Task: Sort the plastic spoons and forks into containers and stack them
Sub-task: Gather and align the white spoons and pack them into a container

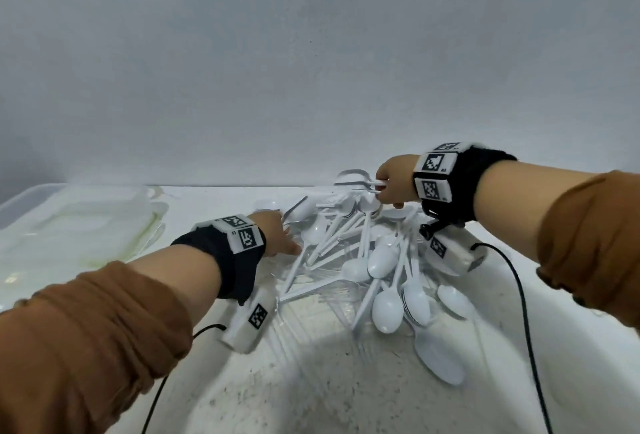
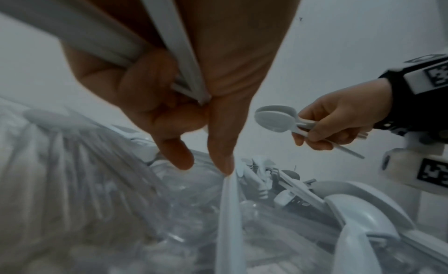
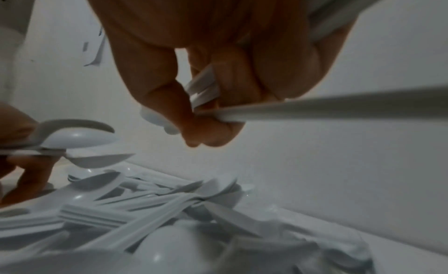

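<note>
1. The pile of white spoons [image 1: 374,257] lies tangled on the surface near its far edge, handles running mostly from near-left to far-right.
2. The left hand [image 1: 277,234] sits at the pile's left side, fingers curled round spoon handles [image 2: 169,44], index and thumb reaching for another.
3. The right hand [image 1: 393,186] hovers over the far side, clamped on a spoon bundle [image 2: 278,118] pointing left.
4. A clear container [image 1: 38,205] waits at the far-left corner, nearer the left hand; open surface lies on the near side.

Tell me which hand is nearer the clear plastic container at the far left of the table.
Left. The left hand works the spoon pile's left edge, beside the clear plastic container; the right hand is beyond the pile, farther right.
</note>
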